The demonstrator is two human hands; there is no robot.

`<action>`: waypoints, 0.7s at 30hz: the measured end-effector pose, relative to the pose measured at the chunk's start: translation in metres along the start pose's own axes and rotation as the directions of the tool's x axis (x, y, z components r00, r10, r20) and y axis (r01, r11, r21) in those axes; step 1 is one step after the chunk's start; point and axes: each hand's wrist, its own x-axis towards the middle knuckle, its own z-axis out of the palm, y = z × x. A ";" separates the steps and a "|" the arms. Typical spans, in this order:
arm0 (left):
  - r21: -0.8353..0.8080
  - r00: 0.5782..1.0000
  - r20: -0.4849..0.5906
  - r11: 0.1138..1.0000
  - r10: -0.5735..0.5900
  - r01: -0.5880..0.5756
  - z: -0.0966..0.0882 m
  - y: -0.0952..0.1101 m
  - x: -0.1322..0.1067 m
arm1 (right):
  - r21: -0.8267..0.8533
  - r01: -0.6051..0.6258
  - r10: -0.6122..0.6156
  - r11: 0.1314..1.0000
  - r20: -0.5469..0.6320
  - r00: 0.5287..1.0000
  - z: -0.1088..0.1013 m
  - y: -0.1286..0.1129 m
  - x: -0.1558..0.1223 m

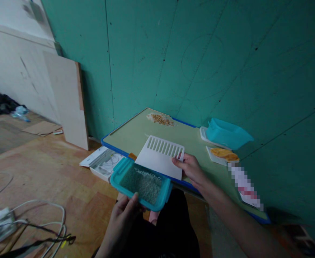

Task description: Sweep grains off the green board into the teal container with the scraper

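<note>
I see a green wall (141,46) with black dots (164,60). The table (130,134) is pale green, its edge (113,145) blue. The tub (116,180) is blue-green, the grains (146,186) grey, the scraper (157,163) white.

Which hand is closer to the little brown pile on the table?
Right. The right hand grips the white scraper near the front of the table, the brown pile beyond it. The left hand is farther back, holding the teal container.

You have an open-topped turquoise tub (165,191) holding pale grains (146,185) at the worktop (130,134)'s near edge; your flat white plate (159,161), slotted along its far end, is just beyond.
</note>
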 end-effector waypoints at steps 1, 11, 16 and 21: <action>0.004 1.000 -0.004 1.000 0.003 -0.003 -0.001 -0.001 0.001 | 0.005 0.001 -0.001 1.000 0.006 1.000 0.000 -0.003 0.000; 0.046 1.000 -0.008 0.999 0.018 -0.018 0.001 0.003 0.000 | -0.012 0.079 -0.077 0.997 -0.383 0.921 -0.053 -0.011 0.072; 0.067 1.000 0.004 0.997 0.030 -0.030 -0.003 0.000 0.002 | -0.003 -0.043 0.038 0.999 -0.393 0.919 -0.057 -0.004 0.085; 0.071 1.000 -0.006 0.997 0.024 -0.023 -0.009 0.004 0.002 | -0.018 -0.112 0.102 0.994 -0.287 0.953 -0.043 -0.015 0.076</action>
